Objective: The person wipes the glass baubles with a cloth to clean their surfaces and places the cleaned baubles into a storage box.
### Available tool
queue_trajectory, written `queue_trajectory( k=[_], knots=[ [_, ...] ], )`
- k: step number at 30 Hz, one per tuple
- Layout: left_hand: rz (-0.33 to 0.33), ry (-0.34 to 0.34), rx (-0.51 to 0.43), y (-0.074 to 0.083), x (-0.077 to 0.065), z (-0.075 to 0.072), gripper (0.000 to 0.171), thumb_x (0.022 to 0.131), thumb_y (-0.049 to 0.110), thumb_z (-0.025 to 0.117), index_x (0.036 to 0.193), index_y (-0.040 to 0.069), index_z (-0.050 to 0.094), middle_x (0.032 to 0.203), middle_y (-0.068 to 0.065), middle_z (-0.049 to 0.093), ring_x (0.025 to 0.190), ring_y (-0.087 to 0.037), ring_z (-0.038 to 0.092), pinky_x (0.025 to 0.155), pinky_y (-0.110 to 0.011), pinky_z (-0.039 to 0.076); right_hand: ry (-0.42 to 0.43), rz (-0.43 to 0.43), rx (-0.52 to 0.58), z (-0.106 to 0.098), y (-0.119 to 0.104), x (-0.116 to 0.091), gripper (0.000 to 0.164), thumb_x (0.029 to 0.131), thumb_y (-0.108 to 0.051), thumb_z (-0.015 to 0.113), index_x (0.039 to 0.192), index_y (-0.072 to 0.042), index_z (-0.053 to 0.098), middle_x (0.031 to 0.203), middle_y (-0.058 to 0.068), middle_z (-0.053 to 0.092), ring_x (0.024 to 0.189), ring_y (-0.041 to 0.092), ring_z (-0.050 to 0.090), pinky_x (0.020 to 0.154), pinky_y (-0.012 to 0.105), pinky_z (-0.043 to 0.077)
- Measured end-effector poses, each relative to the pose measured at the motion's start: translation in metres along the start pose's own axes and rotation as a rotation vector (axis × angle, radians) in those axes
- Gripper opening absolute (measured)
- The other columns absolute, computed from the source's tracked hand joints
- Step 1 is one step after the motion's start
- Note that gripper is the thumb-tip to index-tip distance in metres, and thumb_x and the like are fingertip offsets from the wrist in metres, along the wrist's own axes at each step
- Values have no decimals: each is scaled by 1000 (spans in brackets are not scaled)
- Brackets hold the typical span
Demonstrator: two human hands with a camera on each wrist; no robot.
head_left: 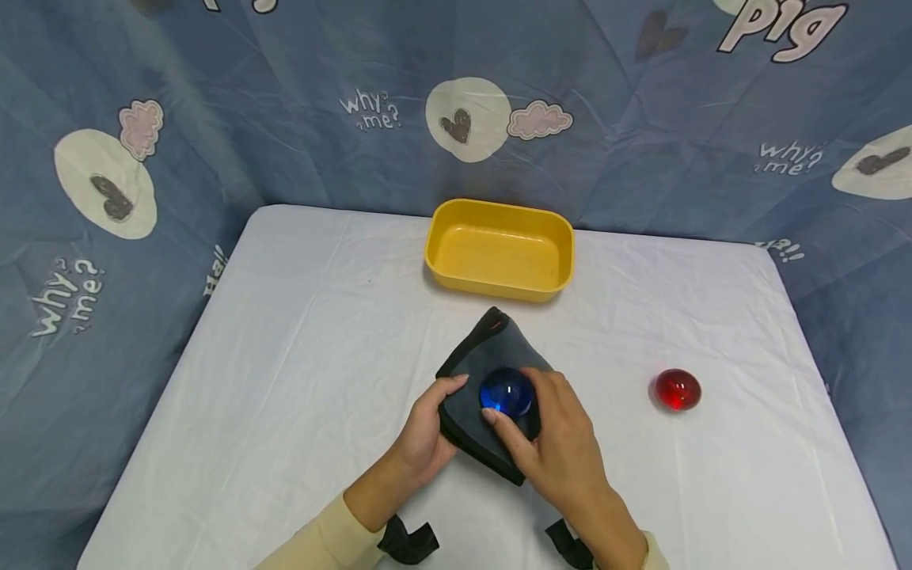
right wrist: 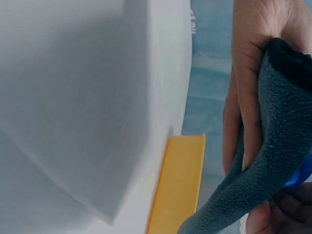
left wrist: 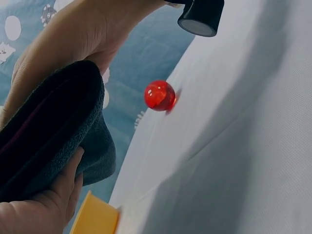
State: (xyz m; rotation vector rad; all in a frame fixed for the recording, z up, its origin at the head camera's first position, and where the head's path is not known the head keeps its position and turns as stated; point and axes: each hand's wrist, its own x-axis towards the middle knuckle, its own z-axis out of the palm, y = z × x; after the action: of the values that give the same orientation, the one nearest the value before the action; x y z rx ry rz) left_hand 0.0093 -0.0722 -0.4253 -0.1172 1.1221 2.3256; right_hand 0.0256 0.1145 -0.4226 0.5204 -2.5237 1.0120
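A folded dark grey cloth (head_left: pixel 463 408) with a black edge is held above the table in both hands. At its left side the left hand (head_left: pixel 420 435) grips it, thumb on top and the other fingers underneath. A clear blue glass-like ball (head_left: pixel 506 393) lies against the cloth's upper face. The right hand (head_left: pixel 566 443) holds this ball between thumb and fingers, pressed to the cloth. In the right wrist view the cloth (right wrist: pixel 282 117) hides most of the ball (right wrist: pixel 302 173). The left wrist view shows the cloth (left wrist: pixel 97 141) bent in folds, with no ball visible.
A clear red ball (head_left: pixel 678 389) rests on the white-covered table (head_left: pixel 321 332), right of the hands. Beyond the cloth, at the table's far edge, stands a yellow rectangular tub (head_left: pixel 499 286). A printed blue curtain (head_left: pixel 299 142) surrounds the back and sides.
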Motion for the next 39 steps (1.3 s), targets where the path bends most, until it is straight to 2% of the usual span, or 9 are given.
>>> queue_trajectory(
  k=[6, 11, 16, 20, 24, 29, 34, 39],
  knots=[
    [-8, 10, 10, -1, -1, 1, 62, 107, 27, 34, 160, -1, 22, 157, -19, 35, 136, -21, 47, 110, -35, 46, 19, 18, -5, 1, 0, 1, 60, 99, -51, 69, 122, 4, 65, 107, 13, 65, 99, 25, 64, 82, 45, 60],
    [1, 10, 7, -1, -1, 2, 60, 107, 26, 33, 159, -2, 24, 153, -16, 39, 132, -19, 51, 110, -34, 46, 6, 46, -6, 0, 1, 1, 63, 100, -55, 65, 119, 5, 66, 106, 12, 64, 98, 25, 61, 81, 44, 58],
    [21, 12, 3, -1, 0, 0, 61, 107, 26, 33, 161, -1, 20, 159, -17, 31, 139, -20, 42, 112, -31, 43, -45, 44, -4, 0, 0, 1, 71, 95, -54, 74, 133, 5, 60, 115, 15, 63, 106, 27, 61, 89, 47, 58],
    [26, 17, -4, 1, 0, 0, 62, 107, 25, 33, 162, 1, 18, 161, -16, 30, 142, -19, 38, 113, -31, 41, -70, 6, 5, -1, 0, 2, 77, 88, -42, 86, 144, 1, 54, 127, 16, 60, 114, 27, 62, 96, 46, 57],
    [22, 24, -9, 3, 0, 0, 61, 107, 26, 33, 162, 2, 21, 158, -14, 34, 140, -18, 41, 118, -37, 37, -78, -32, 15, -3, -1, 4, 76, 84, -29, 91, 144, 0, 55, 132, 15, 58, 119, 28, 62, 99, 47, 55],
    [13, 33, -21, 3, 0, 2, 60, 106, 24, 32, 162, 5, 20, 161, -13, 30, 144, -20, 37, 121, -40, 32, -70, -52, 15, -5, -1, 7, 71, 82, -25, 92, 138, 1, 58, 126, 15, 60, 113, 28, 65, 93, 46, 58],
    [2, 11, -2, 3, -1, 2, 63, 107, 26, 33, 163, 2, 15, 165, -17, 23, 148, -24, 30, 117, -32, 36, -44, -37, 10, -5, 1, 6, 64, 87, -36, 87, 131, 2, 60, 114, 14, 63, 103, 25, 65, 85, 45, 60],
    [1, -11, 2, 3, -1, 3, 64, 108, 27, 33, 163, 0, 15, 164, -18, 25, 144, -21, 35, 115, -31, 40, -22, 1, -2, -4, 2, 5, 63, 97, -53, 71, 125, 2, 62, 109, 14, 64, 100, 26, 64, 84, 46, 60]
  ],
)
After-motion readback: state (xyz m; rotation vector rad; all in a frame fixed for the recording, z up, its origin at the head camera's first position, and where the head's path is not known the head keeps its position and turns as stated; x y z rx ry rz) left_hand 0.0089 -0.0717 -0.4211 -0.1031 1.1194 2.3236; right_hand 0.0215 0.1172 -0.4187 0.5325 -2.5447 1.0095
